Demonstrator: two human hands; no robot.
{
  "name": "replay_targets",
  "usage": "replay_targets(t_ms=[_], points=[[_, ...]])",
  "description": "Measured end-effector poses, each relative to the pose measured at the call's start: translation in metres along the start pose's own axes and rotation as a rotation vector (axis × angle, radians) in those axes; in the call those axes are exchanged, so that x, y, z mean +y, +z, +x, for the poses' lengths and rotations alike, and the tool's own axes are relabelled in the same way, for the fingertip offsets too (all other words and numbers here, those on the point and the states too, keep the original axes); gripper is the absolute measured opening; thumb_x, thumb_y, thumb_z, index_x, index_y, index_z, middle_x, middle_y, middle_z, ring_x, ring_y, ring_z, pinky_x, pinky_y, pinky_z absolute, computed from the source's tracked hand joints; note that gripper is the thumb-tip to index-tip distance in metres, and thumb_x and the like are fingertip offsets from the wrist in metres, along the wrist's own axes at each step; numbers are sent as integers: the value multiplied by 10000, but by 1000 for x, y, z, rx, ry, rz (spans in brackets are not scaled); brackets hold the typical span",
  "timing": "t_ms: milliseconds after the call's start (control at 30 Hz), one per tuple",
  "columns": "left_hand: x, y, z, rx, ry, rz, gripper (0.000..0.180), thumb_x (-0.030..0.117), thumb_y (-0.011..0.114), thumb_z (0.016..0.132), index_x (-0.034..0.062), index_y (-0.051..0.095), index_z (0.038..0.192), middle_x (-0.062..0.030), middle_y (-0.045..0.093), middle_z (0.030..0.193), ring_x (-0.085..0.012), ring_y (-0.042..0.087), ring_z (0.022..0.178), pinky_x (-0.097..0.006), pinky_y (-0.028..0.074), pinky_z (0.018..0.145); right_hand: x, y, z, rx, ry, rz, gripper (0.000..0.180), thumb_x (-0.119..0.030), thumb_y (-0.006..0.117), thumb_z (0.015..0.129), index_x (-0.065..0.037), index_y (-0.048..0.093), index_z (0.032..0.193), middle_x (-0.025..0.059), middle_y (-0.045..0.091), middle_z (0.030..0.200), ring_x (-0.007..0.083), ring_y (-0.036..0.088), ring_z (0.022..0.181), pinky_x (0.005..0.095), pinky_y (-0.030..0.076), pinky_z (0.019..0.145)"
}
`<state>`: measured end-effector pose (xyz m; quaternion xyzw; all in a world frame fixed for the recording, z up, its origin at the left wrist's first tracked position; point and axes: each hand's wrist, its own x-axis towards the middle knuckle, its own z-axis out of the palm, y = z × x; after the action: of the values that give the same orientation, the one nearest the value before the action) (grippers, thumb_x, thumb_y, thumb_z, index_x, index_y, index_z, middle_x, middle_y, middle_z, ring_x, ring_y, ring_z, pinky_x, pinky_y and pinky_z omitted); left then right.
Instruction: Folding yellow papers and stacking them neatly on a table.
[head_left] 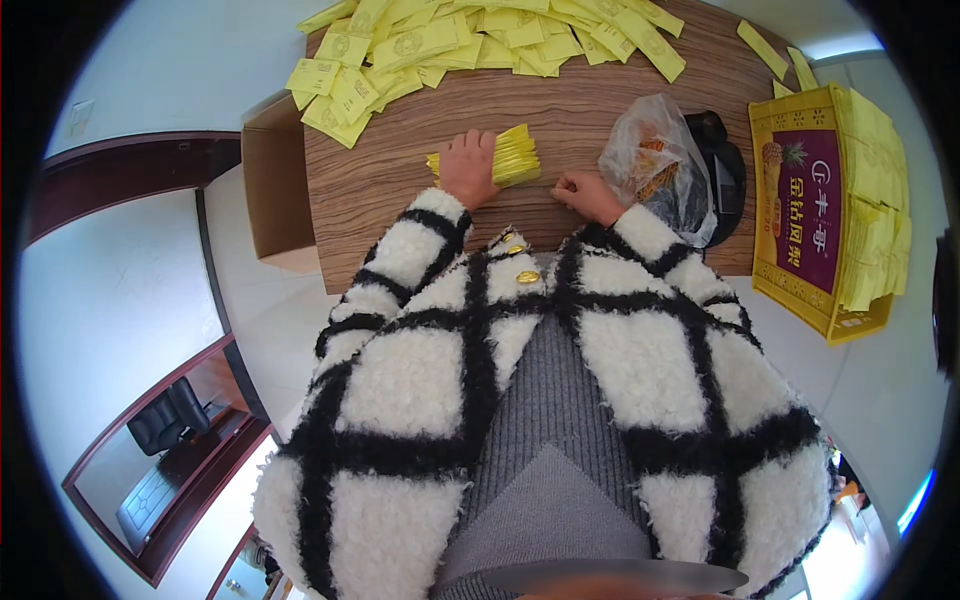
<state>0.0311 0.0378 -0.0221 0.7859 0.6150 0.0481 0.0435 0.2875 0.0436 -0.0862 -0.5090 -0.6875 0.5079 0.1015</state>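
My left hand [468,170] lies over a stack of flat yellow paper packets [515,157] on the wooden table, with its fingers wrapped round the left part of the stack. The packets stand close together in a row and their right ends stick out past my fingers. A little to the right, my right hand [588,195] is closed with fingertips pinched together, apart from the stack. Whether something thin is in the pinch cannot be made out. Just beyond my right wrist sits a clear plastic bag [640,125] with small orange-brown things inside.
Many loose yellow packets [420,45] are heaped along the table's far side. A black object [722,175] stands beside the bag. Right of the table is a yellow crate [800,200] filled with packets; a cardboard box [275,185] is at the left edge.
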Motion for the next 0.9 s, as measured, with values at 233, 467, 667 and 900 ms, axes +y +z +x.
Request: replay_targets(t_ms=[233,467,667,900], points=[[-13,12,7,-21,24,-47,569,357,774,644,111,542,1102,-82,621,987,-298,615,937,-443,463,768,7,3,-2,-41,103,21,276,-294,673,873,-20,681,908,104,694,757,208,666,651,345,516,631],[0,7,9,49,-31,-46,539,283,779,628,114,542,1082,-79,625,1000,-301,614,953,-442,462,775,16,0,3,-5,134,86,256,-266,635,900,-11,657,897,80,691,725,168,661,615,318,521,600],[-5,1,7,-61,-30,-74,545,229,779,609,114,538,1084,-79,619,1004,-293,606,971,-440,465,782,17,7,2,1,173,128,242,-248,608,908,-11,648,885,78,695,720,167,670,610,311,534,603],[-5,2,3,32,-72,-7,537,220,773,614,112,537,1084,-78,617,1004,-298,603,974,-434,468,796,10,10,5,1,180,158,247,-251,605,902,-13,665,880,77,700,724,165,671,605,309,538,608]])
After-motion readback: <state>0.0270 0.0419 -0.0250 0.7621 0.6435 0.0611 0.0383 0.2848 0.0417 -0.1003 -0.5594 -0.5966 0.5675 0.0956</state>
